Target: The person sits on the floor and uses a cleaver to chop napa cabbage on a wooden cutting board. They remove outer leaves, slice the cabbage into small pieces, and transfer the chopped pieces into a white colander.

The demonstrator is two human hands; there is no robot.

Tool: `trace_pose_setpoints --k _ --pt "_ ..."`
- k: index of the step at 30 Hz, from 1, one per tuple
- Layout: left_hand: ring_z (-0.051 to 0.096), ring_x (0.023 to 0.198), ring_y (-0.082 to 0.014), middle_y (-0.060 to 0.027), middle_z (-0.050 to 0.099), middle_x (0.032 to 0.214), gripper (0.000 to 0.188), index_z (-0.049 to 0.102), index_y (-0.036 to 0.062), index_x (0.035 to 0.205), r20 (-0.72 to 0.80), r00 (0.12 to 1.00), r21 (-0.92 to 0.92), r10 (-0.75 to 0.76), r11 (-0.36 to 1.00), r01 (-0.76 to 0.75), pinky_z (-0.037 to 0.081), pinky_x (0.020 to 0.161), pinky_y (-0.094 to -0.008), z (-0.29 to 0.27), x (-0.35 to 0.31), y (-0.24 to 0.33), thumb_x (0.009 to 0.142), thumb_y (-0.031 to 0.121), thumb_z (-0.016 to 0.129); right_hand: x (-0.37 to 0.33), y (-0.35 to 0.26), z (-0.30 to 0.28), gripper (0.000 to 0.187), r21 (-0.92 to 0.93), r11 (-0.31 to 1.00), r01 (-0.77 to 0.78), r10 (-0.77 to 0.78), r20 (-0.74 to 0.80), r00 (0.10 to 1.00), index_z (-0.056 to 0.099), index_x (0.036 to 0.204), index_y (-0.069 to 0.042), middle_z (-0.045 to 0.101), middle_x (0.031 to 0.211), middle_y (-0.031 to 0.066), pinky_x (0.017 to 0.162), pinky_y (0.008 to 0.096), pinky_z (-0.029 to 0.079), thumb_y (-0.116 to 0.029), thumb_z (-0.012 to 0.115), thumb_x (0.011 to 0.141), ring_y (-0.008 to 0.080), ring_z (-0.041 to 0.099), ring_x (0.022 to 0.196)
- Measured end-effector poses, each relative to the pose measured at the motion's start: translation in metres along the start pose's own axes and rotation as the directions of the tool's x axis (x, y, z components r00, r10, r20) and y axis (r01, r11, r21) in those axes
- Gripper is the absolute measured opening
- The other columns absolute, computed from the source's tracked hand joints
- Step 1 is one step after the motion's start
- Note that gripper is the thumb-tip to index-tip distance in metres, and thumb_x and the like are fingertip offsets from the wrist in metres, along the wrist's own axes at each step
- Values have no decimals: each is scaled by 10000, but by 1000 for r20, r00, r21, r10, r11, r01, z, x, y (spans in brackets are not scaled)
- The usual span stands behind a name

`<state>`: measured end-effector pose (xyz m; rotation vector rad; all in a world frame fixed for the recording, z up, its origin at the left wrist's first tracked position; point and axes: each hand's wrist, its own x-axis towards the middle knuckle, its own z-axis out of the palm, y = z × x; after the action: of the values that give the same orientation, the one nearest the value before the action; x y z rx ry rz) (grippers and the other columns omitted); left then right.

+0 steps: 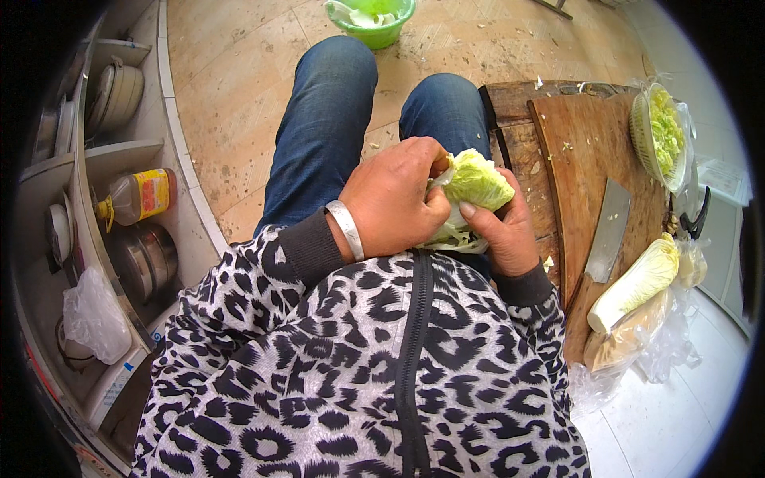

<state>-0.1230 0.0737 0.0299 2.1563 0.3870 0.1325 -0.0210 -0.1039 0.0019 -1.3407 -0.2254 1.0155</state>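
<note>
A pale green piece of napa cabbage [476, 182] is between my hands, above my lap. My right hand [514, 231] grips it from the right, thumb pressed on its near side. My left hand [398, 195], with a silver bangle at the wrist, has its fingers curled and pinched at the cabbage's left edge. A loose leaf edge hangs below the piece. To the right, a cleaver [608, 233] lies flat on the wooden cutting board [570, 159]. Another napa cabbage [637, 280] rests at the board's near right end.
A basket [644, 137] of chopped cabbage stands at the board's far right. Black-handled scissors [696, 215] lie beside it. A green basin [373, 33] with cabbage scraps sits on the floor ahead. Left are shelves with pots [118, 95] and an oil bottle [139, 197].
</note>
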Motion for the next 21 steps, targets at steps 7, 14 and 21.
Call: trace_pose_setpoints --k 7,14,21 --pt "676 789 -320 -172 649 876 223 585 -11 980 78 995 1 -61 998 61 547 728 -388 2 5 0 773 49 641 -8 4 -5 574 -4 1000 -15 15 -9 1000 470 1355 -39 628 1205 56 951 301 498 -61 761 860 128 601 1098" --pt "661 758 -389 -195 654 797 170 586 0 881 87 990 -61 -111 991 117 515 675 -448 0 8 -3 789 125 653 -13 11 -12 594 140 990 -22 30 -54 998 461 1379 -38 628 1232 65 984 319 489 -7 739 854 149 606 1117" --pt "668 981 -340 -159 688 1007 242 621 46 1034 184 969 136 -165 981 141 494 872 -429 -4 -1 -13 799 94 655 -22 17 -21 577 372 928 -13 71 -142 987 472 1375 -37 638 1235 78 1012 351 490 50 702 853 182 616 1139"
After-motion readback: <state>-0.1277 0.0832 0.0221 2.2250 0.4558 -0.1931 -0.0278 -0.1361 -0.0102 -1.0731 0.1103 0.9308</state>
